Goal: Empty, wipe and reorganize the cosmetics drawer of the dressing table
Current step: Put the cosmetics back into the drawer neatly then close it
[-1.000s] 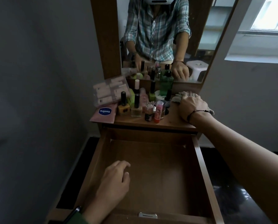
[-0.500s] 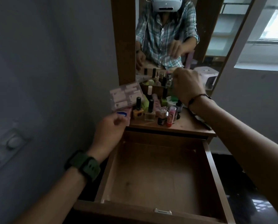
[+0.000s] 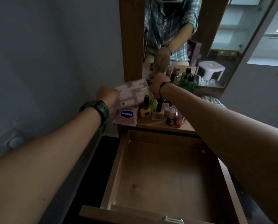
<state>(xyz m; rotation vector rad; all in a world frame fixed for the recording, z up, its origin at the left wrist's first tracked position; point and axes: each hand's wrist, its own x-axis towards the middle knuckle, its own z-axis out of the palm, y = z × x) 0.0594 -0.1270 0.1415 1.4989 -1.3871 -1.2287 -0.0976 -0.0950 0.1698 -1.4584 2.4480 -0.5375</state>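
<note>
While both hands — left hand (image 3: 108, 96), right hand (image 3: 156, 85) — grip the pink packet (image 3: 132, 92), the drawer (image 3: 160, 173) gapes under a crowded tabletop (image 3: 160, 125).

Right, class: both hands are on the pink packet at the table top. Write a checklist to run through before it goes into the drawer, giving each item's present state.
1. Drawer open: ok.
2. Drawer floor bare: ok.
3. Drawer wiped: cannot tell.
4. Left hand grips the pink packet: ok.
5. Right hand holds its other end: ok, fingers hidden.
6. Nail polish bottles below the packet upright: ok.
</note>
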